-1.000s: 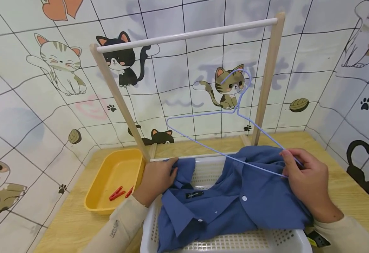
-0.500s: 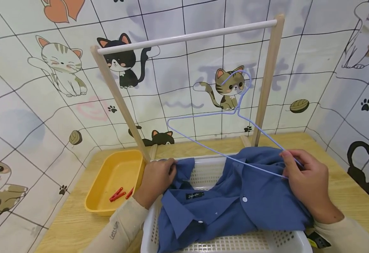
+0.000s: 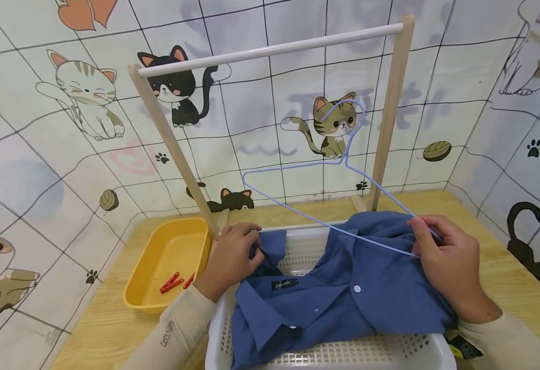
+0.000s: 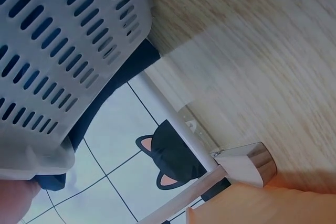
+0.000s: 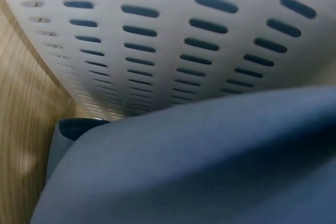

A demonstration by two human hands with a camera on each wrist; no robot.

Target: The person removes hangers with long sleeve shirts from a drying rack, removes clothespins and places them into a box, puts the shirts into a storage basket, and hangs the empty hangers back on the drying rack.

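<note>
A blue button-up shirt (image 3: 385,288) lies bunched over a white perforated basket (image 3: 219,334), its collar and dark label facing up. In the head view my left hand (image 3: 233,257) has its fingers curled over shirt cloth at the basket's back left corner. My right hand (image 3: 450,262) pinches one end of a thin lilac clothes hanger (image 3: 293,208), held tilted above the shirt with its hook to the back. In the left wrist view a strip of cloth (image 4: 113,85) hangs past the basket wall (image 4: 68,40). Shirt cloth (image 5: 173,166) fills the lower right wrist view.
A rack with a white rail (image 3: 270,51) and wooden posts (image 3: 392,113) stands behind the basket on the wood-grain table (image 3: 96,334). To the left sits a yellow tray (image 3: 159,257) with red clothespins (image 3: 171,283). A cat-print wall (image 3: 261,123) closes off the back.
My left hand's fingers have shifted and spread a little over the cloth, the thumb now apart from them. The right hand, hanger and shirt stay nearly where they were.
</note>
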